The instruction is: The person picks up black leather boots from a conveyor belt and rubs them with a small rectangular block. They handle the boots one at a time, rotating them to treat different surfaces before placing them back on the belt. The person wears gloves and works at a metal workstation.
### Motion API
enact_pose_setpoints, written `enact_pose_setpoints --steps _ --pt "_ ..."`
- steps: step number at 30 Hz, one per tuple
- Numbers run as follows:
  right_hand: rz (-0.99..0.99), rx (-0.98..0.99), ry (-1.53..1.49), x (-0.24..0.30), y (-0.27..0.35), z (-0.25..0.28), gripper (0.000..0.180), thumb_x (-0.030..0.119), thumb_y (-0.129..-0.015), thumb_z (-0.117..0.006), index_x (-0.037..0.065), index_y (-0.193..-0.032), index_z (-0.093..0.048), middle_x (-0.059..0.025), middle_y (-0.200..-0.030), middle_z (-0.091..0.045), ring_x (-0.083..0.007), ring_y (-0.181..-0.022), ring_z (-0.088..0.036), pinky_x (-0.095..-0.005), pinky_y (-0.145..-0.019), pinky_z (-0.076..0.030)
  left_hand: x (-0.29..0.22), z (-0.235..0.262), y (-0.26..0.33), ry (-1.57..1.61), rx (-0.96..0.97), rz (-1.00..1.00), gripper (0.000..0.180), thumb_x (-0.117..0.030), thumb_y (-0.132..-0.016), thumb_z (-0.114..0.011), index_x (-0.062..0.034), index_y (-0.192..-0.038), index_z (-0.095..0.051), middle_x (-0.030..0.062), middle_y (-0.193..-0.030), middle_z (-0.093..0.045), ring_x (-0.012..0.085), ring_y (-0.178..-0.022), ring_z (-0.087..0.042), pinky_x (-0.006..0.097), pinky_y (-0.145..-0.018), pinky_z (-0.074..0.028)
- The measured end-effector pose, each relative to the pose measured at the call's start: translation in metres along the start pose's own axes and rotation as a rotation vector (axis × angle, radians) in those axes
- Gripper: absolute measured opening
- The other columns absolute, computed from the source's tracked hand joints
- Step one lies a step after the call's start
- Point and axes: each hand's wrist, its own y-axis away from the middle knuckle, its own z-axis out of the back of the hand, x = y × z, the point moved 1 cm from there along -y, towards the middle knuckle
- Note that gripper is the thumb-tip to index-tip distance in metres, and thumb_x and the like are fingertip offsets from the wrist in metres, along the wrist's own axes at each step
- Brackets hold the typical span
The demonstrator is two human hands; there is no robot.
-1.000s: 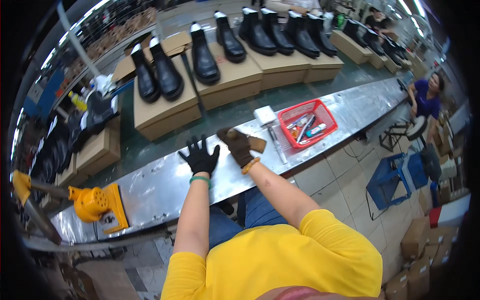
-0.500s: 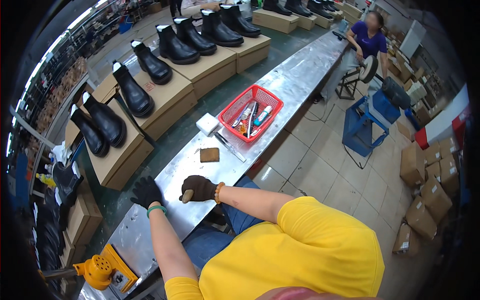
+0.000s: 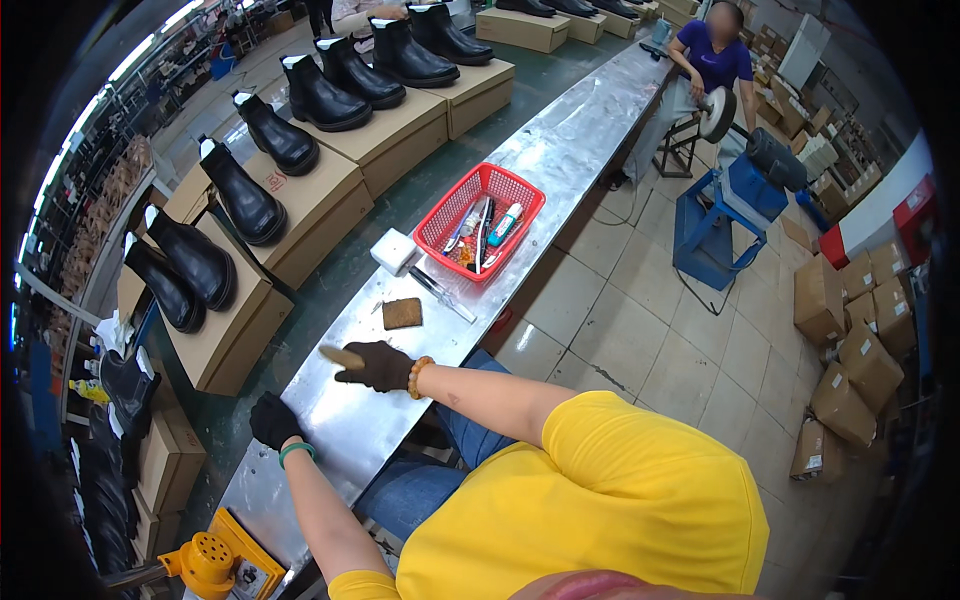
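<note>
My right hand (image 3: 380, 367), in a dark brown glove, is closed around a tan, rounded, stick-like piece (image 3: 341, 357) that pokes out past the fingers; its kind is unclear. It hovers over the metal tabletop (image 3: 335, 410). My left hand (image 3: 273, 421), in a black glove, rests by the far edge of the tabletop with its fingers curled in; whatever they may hold is hidden. Beyond my right hand lie a brown square pad (image 3: 402, 314), a white block (image 3: 394, 250) and a slim tool with a clear handle (image 3: 441, 294).
A red plastic basket (image 3: 428, 238) holds pens and small tubes. Black ankle boots (image 3: 242, 190) stand on cardboard boxes (image 3: 315, 215) along the far side. A yellow machine (image 3: 210, 562) sits at the near left. A person in purple (image 3: 715, 60) sits near a blue grinding machine (image 3: 722, 215).
My left hand has gone from spread fingers to curled ones and shifted toward me and left. In my right hand the tan piece now points away, to the upper left. The view has shifted slightly.
</note>
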Motion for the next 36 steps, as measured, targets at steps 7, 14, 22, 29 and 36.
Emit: enact_pose_setpoints --steps 7,14,22,29,36 --pt "0.043 -0.088 -0.149 -0.014 0.004 0.0 0.045 0.04 -0.078 -0.068 0.005 -0.104 -0.057 -0.0091 -0.071 -0.062 -0.0156 -0.049 -0.057 -0.0299 -0.047 -0.048 -0.003 0.006 0.005 0.02 -0.033 -0.039 0.039 -0.034 -0.091 -0.046 -0.0064 -0.071 -0.065 0.0152 -0.075 -0.064 0.0322 -0.07 -0.062 0.044 -0.064 -0.048" --pt "0.155 -0.161 0.022 -0.013 0.008 -0.008 0.043 0.043 -0.076 -0.066 0.006 -0.098 -0.06 -0.0164 -0.081 -0.065 -0.0308 -0.072 -0.064 -0.0393 -0.069 -0.049 0.007 0.007 0.008 0.058 -0.019 -0.024 0.04 -0.035 -0.09 -0.047 -0.0056 -0.072 -0.066 0.0163 -0.075 -0.064 0.0328 -0.071 -0.062 0.045 -0.066 -0.048" --pt "0.303 -0.255 0.098 -0.031 -0.002 -0.021 0.041 0.042 -0.077 -0.066 0.006 -0.095 -0.059 -0.0187 -0.085 -0.065 -0.0354 -0.08 -0.063 -0.0411 -0.072 -0.048 0.003 0.026 0.012 0.272 0.008 0.018 0.041 -0.034 -0.088 -0.05 -0.0009 -0.073 -0.069 0.0189 -0.076 -0.064 0.035 -0.073 -0.061 0.045 -0.068 -0.046" --pt "0.307 -0.239 0.146 -0.031 -0.002 -0.026 0.041 0.041 -0.077 -0.066 0.006 -0.097 -0.058 -0.0185 -0.084 -0.065 -0.036 -0.08 -0.063 -0.0416 -0.072 -0.048 0.007 0.025 0.014 0.293 -0.023 -0.007 0.039 -0.034 -0.088 -0.051 -0.0015 -0.075 -0.069 0.018 -0.076 -0.064 0.0346 -0.073 -0.06 0.045 -0.069 -0.046" --pt "0.293 -0.216 0.149 -0.025 0.002 -0.027 0.039 0.04 -0.077 -0.066 0.007 -0.097 -0.059 -0.018 -0.086 -0.065 -0.0352 -0.08 -0.063 -0.0416 -0.072 -0.049 0.016 0.019 0.015 0.265 -0.018 0.004 0.039 -0.033 -0.088 -0.051 -0.0017 -0.076 -0.07 0.0179 -0.075 -0.063 0.0344 -0.073 -0.06 0.046 -0.07 -0.045"
